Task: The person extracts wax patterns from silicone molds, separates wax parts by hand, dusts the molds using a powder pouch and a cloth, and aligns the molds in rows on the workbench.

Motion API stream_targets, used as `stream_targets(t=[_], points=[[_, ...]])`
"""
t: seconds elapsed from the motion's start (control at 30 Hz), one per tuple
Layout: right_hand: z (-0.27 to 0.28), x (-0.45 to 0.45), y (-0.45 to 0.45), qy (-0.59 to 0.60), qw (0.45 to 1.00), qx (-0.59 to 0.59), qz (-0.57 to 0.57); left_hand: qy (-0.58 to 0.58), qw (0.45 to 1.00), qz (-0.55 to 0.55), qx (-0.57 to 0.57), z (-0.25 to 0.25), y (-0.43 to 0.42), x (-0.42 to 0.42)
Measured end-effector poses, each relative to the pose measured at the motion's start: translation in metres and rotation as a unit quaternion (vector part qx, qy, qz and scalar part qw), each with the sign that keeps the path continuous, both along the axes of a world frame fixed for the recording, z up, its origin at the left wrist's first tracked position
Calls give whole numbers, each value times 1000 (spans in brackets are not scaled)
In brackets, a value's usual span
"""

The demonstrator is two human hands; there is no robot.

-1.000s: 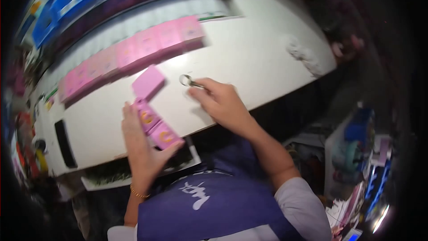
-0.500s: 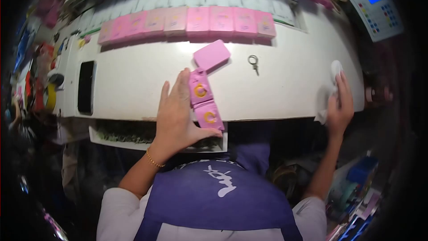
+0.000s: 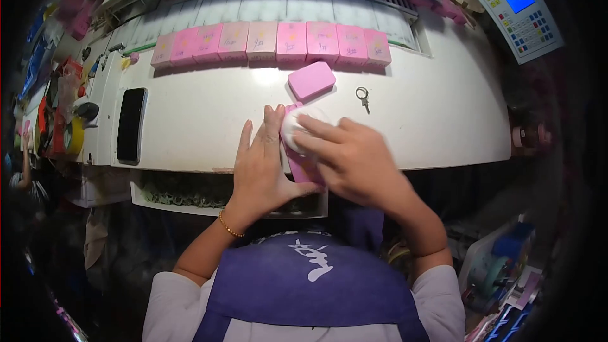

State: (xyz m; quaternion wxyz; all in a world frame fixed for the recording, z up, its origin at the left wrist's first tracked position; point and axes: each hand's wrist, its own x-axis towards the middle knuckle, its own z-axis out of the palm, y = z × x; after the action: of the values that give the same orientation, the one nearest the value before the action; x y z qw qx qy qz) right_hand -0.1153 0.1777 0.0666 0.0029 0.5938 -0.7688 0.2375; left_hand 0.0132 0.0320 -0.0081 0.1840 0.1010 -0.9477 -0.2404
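My left hand [image 3: 259, 168] grips an opened pink rubber mold [image 3: 303, 166] near the table's front edge, fingers along its left side and thumb at its lower end. Over the mold's upper part, my right hand [image 3: 358, 161] presses a white round pad [image 3: 292, 128]; the hand is slightly blurred. Pad and right fingers cover most of the mold's face. Just beyond it lies a pink block [image 3: 312, 82], tilted on the white table. A dark metal ring with a stem [image 3: 363, 99] rests to the right, apart from both hands.
A row of pink blocks with handwritten numbers [image 3: 291, 44] spans the back. The phone [image 3: 132, 126] lies at left, and a keypad device with a blue screen [image 3: 513, 9] stands at upper right. Below the table edge, an open drawer [image 3: 190, 206] holds many small green ring-like pieces.
My right hand has come from the table's right side to the mold, bringing the white pad onto it. My left hand keeps its hold. The view has shifted slightly.
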Motion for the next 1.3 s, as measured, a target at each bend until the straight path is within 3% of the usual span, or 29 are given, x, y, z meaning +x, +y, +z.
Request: stream_targets(t=[0.03,0.13,0.17,0.2,0.27,0.3,0.37,0.4,0.47,0.53,0.6,0.63,0.67,0.7,0.73,0.77,0.8,0.87,0.93,1.0,1.03,1.07,1.1,1.2,1.27,1.3], points=[[17,-6,11,-33,998,44,14,-25,1000,-13,8,2,-1,3],[27,-25,50,61,974,-159,-148,-46,998,-22,26,4,0,3],[26,-29,62,29,961,-153,-228,-20,999,-26,33,2,1,4],[11,-40,75,32,961,-151,-228,6,999,-29,40,0,3,5],[-23,-57,87,124,960,8,-252,32,997,-34,69,-4,6,5],[-31,-49,82,117,962,-1,-246,56,993,-38,94,-4,7,4],[-26,-23,43,-2,981,-112,-158,54,993,-35,96,-1,9,4],[-25,-7,22,-198,964,-113,-138,46,993,-36,100,1,11,7],[-34,-5,-15,-351,930,-47,-97,63,994,-46,80,5,15,5],[-47,-12,-29,-410,910,-65,-7,135,941,-14,309,1,18,5],[-38,-6,-24,-459,883,-102,-9,117,876,14,467,-3,12,5],[-30,0,-21,-511,849,-137,-21,-29,813,-33,581,4,0,7],[-21,4,-18,-516,846,-135,-22,-175,714,-79,673,13,-9,10],[-10,8,-15,-543,829,-137,-12,-178,712,-77,675,21,-3,12],[-4,7,-14,-566,812,-143,-1,-112,743,-71,656,29,4,10],[-2,3,-11,-632,761,-144,14,-47,771,-67,632,33,8,7],[1,1,-8,-633,759,-149,10,-53,772,-70,630,32,10,7],[7,-5,-4,-705,690,-154,50,-15,825,-84,559,29,13,5],[-6,-6,-6,-700,692,-174,32,21,846,-69,528,30,17,1],[-13,-14,-5,-783,594,-158,98,60,864,-51,497,31,18,0],[-17,-16,-5,-782,595,-160,98,132,928,-82,339,31,14,-1],[-21,-18,-4,-817,552,-133,101,199,959,-111,168,31,10,-2],[-24,-19,-4,-850,506,-107,104,198,959,-113,168,32,6,-3],[-27,-17,-4,-860,498,-85,74,206,957,-202,12,32,-6,-6],[-35,-20,1,-862,487,-85,114,210,956,-203,22,35,-6,-7],[-35,-19,3,-836,538,-89,62,197,956,-217,19,34,-10,-9]])
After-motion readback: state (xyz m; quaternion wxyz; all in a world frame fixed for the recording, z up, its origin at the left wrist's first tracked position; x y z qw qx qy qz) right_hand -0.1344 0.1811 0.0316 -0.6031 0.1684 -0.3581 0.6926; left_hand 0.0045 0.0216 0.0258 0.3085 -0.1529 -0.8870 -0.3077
